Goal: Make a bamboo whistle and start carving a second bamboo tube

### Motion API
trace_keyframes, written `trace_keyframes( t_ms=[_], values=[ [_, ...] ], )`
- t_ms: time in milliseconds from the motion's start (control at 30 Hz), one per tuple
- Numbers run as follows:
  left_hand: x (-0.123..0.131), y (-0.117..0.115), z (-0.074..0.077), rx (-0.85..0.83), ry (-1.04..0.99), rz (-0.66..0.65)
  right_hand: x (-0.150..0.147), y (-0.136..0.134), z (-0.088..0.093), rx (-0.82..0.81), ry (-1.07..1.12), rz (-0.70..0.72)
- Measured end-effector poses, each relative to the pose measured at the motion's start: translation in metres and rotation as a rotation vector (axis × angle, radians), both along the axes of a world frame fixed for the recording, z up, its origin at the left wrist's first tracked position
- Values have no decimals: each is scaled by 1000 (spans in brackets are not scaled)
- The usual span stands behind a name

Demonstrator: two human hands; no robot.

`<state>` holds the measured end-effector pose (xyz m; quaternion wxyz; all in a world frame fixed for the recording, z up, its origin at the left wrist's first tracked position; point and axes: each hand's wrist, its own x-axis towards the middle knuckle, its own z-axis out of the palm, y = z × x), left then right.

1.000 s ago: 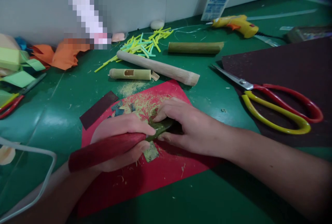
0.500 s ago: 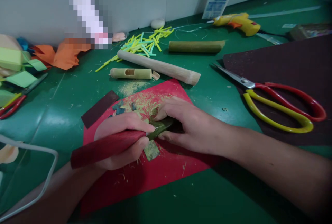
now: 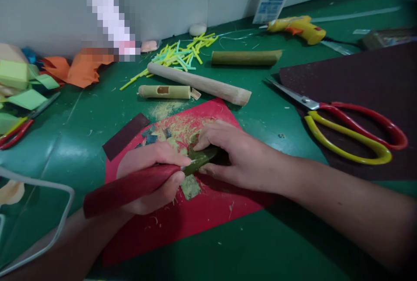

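Note:
My left hand (image 3: pixel 153 176) is wrapped round the dark red handle of a carving tool (image 3: pixel 127 187), whose tip meets a small green bamboo piece (image 3: pixel 200 158). My right hand (image 3: pixel 234 153) pinches and presses that bamboo piece down on a red paper sheet (image 3: pixel 198 211). Yellowish shavings (image 3: pixel 182 131) and small green chips lie on the sheet around the hands. The far end of the bamboo piece is hidden under my right palm.
Behind the sheet lie a notched bamboo tube (image 3: pixel 164 92), a pale wooden stick (image 3: pixel 198 83) and a green bamboo section (image 3: pixel 246 57). Red and yellow scissors (image 3: pixel 348 131) rest on dark sandpaper at right. A yellow glue gun (image 3: pixel 298 27) and coloured strips (image 3: pixel 177 55) lie farther back.
The red tool handle has slid slightly back to the left in my left hand; both hands otherwise stay in place on the bamboo piece.

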<state>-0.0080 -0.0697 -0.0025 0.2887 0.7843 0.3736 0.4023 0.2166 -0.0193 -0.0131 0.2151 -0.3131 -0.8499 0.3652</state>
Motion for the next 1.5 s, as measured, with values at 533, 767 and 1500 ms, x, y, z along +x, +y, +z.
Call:
trace_keyframes(
  t_ms=[533,767,1500],
  values=[
    [-5,1,2,-102,44,0,-1,0,-1,-5,1,-6],
    [1,3,4,-101,-15,-39,-1,0,0,9,-1,-3],
    [0,-5,1,-16,-3,110,-1,-1,0,0,21,-22]
  ],
)
